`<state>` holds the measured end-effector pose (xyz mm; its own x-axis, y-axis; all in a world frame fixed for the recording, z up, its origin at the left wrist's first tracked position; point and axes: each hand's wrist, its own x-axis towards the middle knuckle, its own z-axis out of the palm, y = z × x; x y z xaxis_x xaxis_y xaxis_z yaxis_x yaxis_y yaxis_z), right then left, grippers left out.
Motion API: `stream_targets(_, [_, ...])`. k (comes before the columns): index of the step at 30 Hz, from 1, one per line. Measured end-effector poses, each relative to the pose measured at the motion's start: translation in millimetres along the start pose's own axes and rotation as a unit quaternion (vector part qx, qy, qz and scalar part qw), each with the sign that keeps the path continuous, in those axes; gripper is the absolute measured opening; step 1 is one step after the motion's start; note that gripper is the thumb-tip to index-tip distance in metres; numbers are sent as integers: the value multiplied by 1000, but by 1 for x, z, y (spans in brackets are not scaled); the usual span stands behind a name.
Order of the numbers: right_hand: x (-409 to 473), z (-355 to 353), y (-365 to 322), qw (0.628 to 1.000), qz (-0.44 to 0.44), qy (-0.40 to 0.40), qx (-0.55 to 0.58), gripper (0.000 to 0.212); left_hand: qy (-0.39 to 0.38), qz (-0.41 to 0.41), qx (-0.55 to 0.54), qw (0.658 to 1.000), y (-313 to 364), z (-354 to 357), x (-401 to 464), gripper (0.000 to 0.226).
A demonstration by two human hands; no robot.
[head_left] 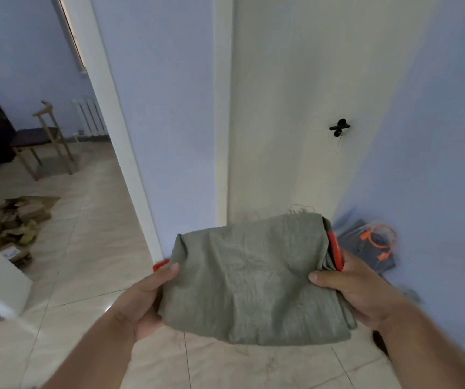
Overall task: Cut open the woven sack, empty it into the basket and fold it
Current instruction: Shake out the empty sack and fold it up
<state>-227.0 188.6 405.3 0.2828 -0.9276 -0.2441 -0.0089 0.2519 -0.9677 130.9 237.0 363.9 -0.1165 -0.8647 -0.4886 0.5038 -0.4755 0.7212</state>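
The grey-green woven sack is folded into a flat bundle and held up in front of me above the tiled floor. My left hand grips its left edge, thumb on top. My right hand grips its right edge, thumb on top. A red-handled tool, probably scissors, is pressed against the sack's right side under my right hand. A small red piece shows behind the sack's left edge. Loose threads stick up from the sack's far edge. No basket is in view.
A cream door with a black handle stands straight ahead. Grey items with an orange cord lie on the floor at right. Through the doorway at left are a wooden chair, a radiator and a cardboard pile.
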Motion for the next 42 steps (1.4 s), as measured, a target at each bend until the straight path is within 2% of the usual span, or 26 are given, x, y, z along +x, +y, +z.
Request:
stream_targets(2, [-12,-19,4,1000,-1,10,3,70,-19,-35,27,999,-8,8,9,112])
stream_targets(5, [-31,-54,16,999,-8,46,14,71,-70,-77,52,993,-28,40,24,90])
stream_targets(8, [-54,-99,27,996,-7,93,5,63,-70,-78,75,992,-51,96,40,31])
stream_targets(9, [-63,-117,32,994,-10,108,-8,64,-62,-88,81,991,-61,115,46,18])
stream_targets(12, [-96,-166,36,981,-14,178,-78,67,-52,-137,121,982,-94,173,65,27])
stream_targets(15, [-131,-221,45,952,-23,296,-73,66,-38,-139,186,972,-129,241,86,40])
stream_targets(17, [-154,-259,61,929,-2,370,-23,56,-32,-120,231,965,-151,287,100,45])
stream_targets(20, [-190,-311,91,890,52,452,41,24,-60,-96,284,952,-185,356,116,47])
stream_targets(22, [-216,-338,109,876,74,471,67,15,-80,-75,326,939,-207,399,123,36])
stream_targets(24, [-242,-361,124,860,85,492,102,15,-109,-64,354,927,-229,439,126,20])
stream_targets(29, [-299,-407,152,809,74,554,185,14,-186,-69,392,898,-286,518,150,19])
stream_targets(31, [-316,-421,166,783,73,590,187,13,-205,-62,435,874,-309,544,167,20])
stream_targets(34, [-335,-440,181,750,84,627,192,18,-249,59,513,819,-343,584,188,11])
stream_targets(36, [-344,-452,184,730,83,645,208,17,-278,100,525,798,-360,613,192,17])
stream_targets(39, [-357,-467,181,692,85,678,234,12,-333,55,515,788,-383,653,211,23])
stream_targets(42, [-371,-481,180,663,94,705,231,11,-331,-77,500,796,-413,686,235,21])
